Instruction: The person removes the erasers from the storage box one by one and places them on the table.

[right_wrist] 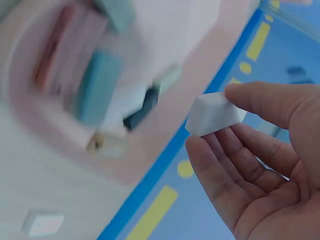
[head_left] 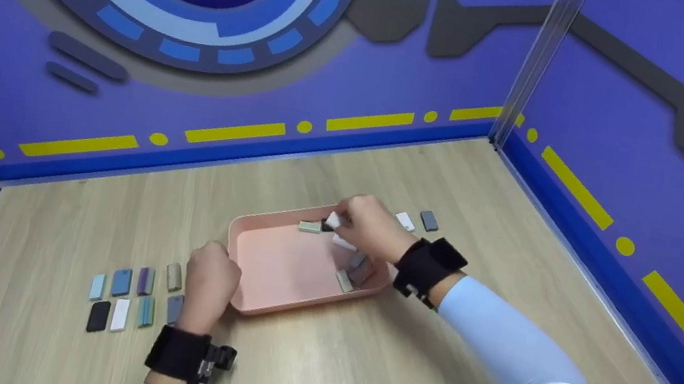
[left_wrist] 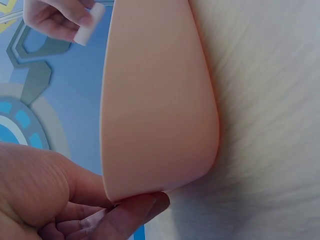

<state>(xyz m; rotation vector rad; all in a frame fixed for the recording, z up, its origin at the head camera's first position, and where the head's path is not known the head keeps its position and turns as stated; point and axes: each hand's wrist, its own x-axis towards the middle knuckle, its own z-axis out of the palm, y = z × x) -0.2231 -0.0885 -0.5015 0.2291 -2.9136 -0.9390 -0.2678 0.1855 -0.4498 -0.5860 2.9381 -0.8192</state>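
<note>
My right hand [head_left: 375, 225] pinches a small white eraser [right_wrist: 214, 114] between thumb and fingertips, held over the far right part of the shallow pink tray [head_left: 276, 267]. Its slanted end shows in the right wrist view. Below it, several erasers lie along the tray's right side, among them a pale green one [head_left: 309, 227], a dark one [right_wrist: 142, 107] and a teal one [right_wrist: 98, 87]. With thumb and fingers, my left hand [head_left: 212, 277] grips the tray's near left corner; in the left wrist view the tray wall [left_wrist: 155, 100] rises beside the fingers.
Left of the tray, two rows of small blocks lie on the wooden table [head_left: 355, 377], including a black one [head_left: 98, 316] and a blue one [head_left: 122, 282]. Beyond my right hand are a white block [head_left: 405, 221] and a grey block [head_left: 429, 220]. Blue panels [head_left: 399, 79] enclose the table.
</note>
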